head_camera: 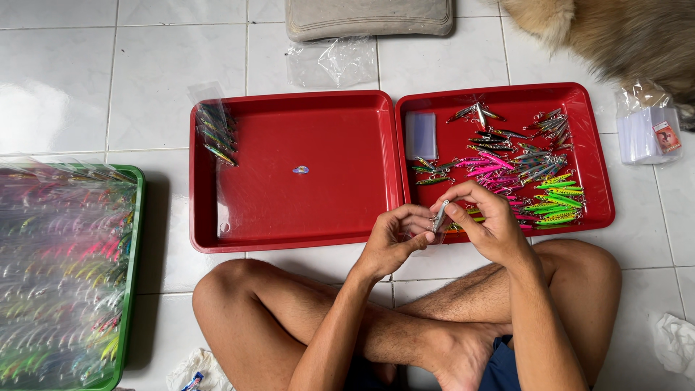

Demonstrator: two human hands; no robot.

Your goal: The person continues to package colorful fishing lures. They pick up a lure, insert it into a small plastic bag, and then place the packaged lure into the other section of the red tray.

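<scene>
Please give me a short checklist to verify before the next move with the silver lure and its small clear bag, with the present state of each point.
1. Silver lure is held between both hands: ok.
2. Left hand and right hand are over the near edge of the right red tray: ok.
3. Clear sleeve around the lure is open: cannot tell.
4. Loose lures stay inside the right tray: ok.
5. Left red tray has bare space: ok.
6. Stack of clear bags is within the right tray: ok.

The green tray [134,275] runs off the left edge, its lures blurred under plastic wrap; the furry animal [615,36] is cropped at top right.
</scene>
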